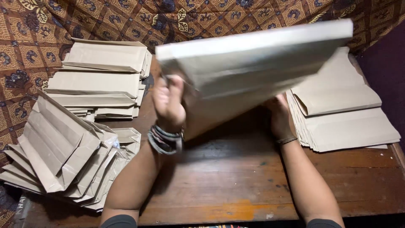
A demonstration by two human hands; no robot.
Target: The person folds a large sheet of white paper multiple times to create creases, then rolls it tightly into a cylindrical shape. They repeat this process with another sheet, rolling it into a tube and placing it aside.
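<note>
A large grey-brown paper bag (249,63) is lifted off the wooden table (236,177), tilted and blurred, its wide flat side facing me. My left hand (168,101), with several bangles at the wrist, grips the bag's left edge. My right hand (279,116) is partly hidden beneath the bag and holds its lower right part. Both forearms reach up from the near edge of the table.
A stack of flat paper sheets (346,114) lies at the right of the table. Folded paper bags are piled at the back left (101,80) and fanned out at the near left (63,152). Patterned brown cloth (25,46) hangs behind and to the left.
</note>
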